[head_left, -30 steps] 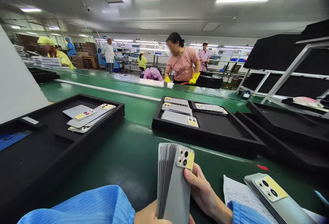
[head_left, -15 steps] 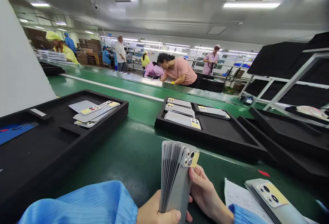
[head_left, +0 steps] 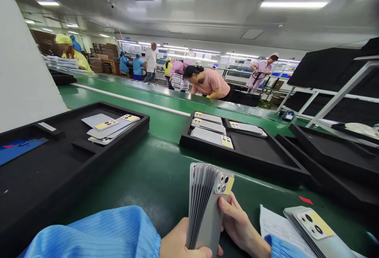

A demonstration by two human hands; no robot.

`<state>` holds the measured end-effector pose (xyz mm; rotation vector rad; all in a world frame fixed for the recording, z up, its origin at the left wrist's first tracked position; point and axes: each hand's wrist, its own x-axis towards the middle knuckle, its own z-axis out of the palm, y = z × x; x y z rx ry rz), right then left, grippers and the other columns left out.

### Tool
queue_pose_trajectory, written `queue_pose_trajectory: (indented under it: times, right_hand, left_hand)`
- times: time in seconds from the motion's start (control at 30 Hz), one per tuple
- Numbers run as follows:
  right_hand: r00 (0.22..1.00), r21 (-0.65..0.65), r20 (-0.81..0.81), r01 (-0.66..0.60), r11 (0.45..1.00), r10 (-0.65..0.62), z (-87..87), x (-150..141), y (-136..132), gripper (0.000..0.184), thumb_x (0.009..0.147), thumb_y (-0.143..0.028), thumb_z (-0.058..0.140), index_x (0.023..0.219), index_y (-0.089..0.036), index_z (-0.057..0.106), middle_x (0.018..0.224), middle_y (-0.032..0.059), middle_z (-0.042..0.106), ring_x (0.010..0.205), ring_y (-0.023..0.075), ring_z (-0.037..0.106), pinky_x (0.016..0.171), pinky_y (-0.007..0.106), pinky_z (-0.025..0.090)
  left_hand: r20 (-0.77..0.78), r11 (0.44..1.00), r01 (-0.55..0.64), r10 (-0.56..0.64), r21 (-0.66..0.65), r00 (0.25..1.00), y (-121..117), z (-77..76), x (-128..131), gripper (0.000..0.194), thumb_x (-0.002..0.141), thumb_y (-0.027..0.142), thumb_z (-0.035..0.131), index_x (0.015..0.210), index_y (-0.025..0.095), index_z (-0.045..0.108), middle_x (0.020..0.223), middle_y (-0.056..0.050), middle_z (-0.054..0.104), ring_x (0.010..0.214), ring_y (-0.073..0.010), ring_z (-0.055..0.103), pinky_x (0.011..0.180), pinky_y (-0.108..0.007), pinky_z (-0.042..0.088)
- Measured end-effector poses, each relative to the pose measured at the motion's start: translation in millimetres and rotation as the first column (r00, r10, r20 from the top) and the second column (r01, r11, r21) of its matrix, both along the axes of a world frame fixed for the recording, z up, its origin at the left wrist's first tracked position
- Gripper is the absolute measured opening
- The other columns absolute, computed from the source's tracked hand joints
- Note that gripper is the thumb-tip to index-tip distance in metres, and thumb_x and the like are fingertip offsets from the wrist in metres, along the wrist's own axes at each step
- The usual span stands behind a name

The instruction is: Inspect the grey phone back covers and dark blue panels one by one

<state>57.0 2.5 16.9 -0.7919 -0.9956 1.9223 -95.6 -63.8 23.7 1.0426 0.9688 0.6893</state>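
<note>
A fanned stack of silver phone back covers stands upright between my hands, the front one showing camera rings and a yellow film patch at its top. My left hand grips the stack low down, thumb across the front cover. On the right edge, my right hand pinches the front cover just under its camera part, fingers behind. At the lower right, more phone back covers lie in a pile over a printed paper sheet.
Ahead, a black tray holds stacks of covers. Another black tray at left has loose covers and a blue sheet. Black trays lie at right. A red scrap rests on the green bench. Co-workers are beyond.
The stack and both hands sit slightly further right in the picture; the grip looks the same. In the background, several people have shifted, and a pile of sheets now shows near a pink-clothed person.
</note>
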Motion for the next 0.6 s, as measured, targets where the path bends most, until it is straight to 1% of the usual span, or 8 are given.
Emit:
queue_pose_trajectory:
  times: [0.07,0.13,0.2,0.23,0.33,0.4,0.53,0.6]
  right_hand:
    - [1.0,0.0,-0.007,-0.014,1.0,0.014,0.7,-0.7,-0.4,0.038,0.058,-0.043,0.074,0.075,-0.016,0.053,0.056,-0.0018,0.058,0.036,0.0051,0.045,0.034,0.015,0.031]
    - [0.999,0.003,-0.016,-0.031,1.0,0.031,1.8,-0.8,-0.8,0.037,0.059,-0.043,0.073,0.073,-0.015,0.053,0.054,-0.0022,0.057,0.034,0.0041,0.042,0.034,0.015,0.03]
    - [0.999,0.007,-0.027,-0.046,0.999,0.046,2.7,-0.9,-1.0,0.036,0.06,-0.043,0.072,0.071,-0.016,0.052,0.052,-0.0023,0.057,0.033,0.0038,0.041,0.033,0.015,0.03]
    - [0.998,0.01,-0.033,-0.054,0.998,0.054,3.1,-0.9,-1.0,0.035,0.061,-0.043,0.072,0.07,-0.016,0.052,0.052,-0.0023,0.057,0.033,0.0036,0.04,0.033,0.015,0.03]
    - [0.996,0.014,-0.051,-0.079,0.997,0.08,3.9,-1.4,-0.6,0.034,0.062,-0.042,0.071,0.07,-0.016,0.051,0.053,-0.0024,0.057,0.034,0.0034,0.039,0.034,0.015,0.031]
    - [0.994,0.016,-0.062,-0.093,0.995,0.094,4.2,-1.9,-0.3,0.033,0.063,-0.041,0.071,0.071,-0.016,0.052,0.054,-0.0022,0.057,0.034,0.0035,0.039,0.034,0.015,0.031]
    - [0.991,0.025,-0.078,-0.106,0.994,0.107,3.6,-1.8,-0.4,0.031,0.065,-0.04,0.07,0.072,-0.016,0.052,0.056,-0.002,0.057,0.035,0.0041,0.041,0.035,0.016,0.031]
    - [0.99,0.027,-0.085,-0.11,0.994,0.112,2.7,-1.4,-0.4,0.031,0.065,-0.039,0.07,0.074,-0.016,0.053,0.056,-0.002,0.057,0.035,0.0045,0.042,0.035,0.016,0.032]
  left_hand:
    - [-0.028,1.0,0.006,-0.006,0.021,1.0,0.8,0.5,-0.5,0.051,0.06,0.028,0.064,0.108,0.022,0.052,0.098,-0.007,0.068,0.093,-0.0262,0.06,0.083,-0.04,0.044]
    - [-0.002,0.999,0.011,-0.011,0.034,1.0,2.4,1.6,-1.0,0.059,0.055,0.043,0.066,0.108,0.019,0.054,0.098,-0.01,0.068,0.092,-0.0281,0.06,0.081,-0.04,0.043]
    - [0.065,1.0,0.002,-0.003,0.015,0.998,3.8,1.5,-1.4,0.07,0.053,0.061,0.06,0.107,0.016,0.055,0.096,-0.013,0.068,0.09,-0.0287,0.06,0.08,-0.041,0.043]
    - [0.09,1.0,-0.013,0.013,-0.001,0.996,4.0,1.0,-1.5,0.074,0.053,0.067,0.057,0.106,0.015,0.056,0.095,-0.013,0.068,0.088,-0.0284,0.06,0.079,-0.04,0.042]
    - [0.118,0.998,-0.061,0.064,-0.026,0.991,2.6,-1.3,-1.1,0.071,0.059,0.07,0.05,0.104,0.015,0.057,0.091,-0.013,0.069,0.083,-0.0259,0.061,0.077,-0.038,0.042]
    - [0.106,0.996,-0.081,0.083,-0.024,0.991,0.7,-2.2,-0.2,0.069,0.062,0.07,0.047,0.104,0.017,0.058,0.09,-0.012,0.069,0.081,-0.0241,0.062,0.075,-0.037,0.042]
    - [0.04,0.995,-0.1,0.1,0.0,0.994,-0.6,-4.6,2.1,0.073,0.063,0.074,0.041,0.103,0.016,0.058,0.087,-0.012,0.069,0.074,-0.0211,0.061,0.069,-0.034,0.042]
    - [0.043,0.995,-0.098,0.098,0.013,0.994,0.2,-6.8,2.6,0.075,0.062,0.075,0.039,0.104,0.016,0.058,0.086,-0.012,0.069,0.068,-0.0197,0.06,0.065,-0.033,0.043]
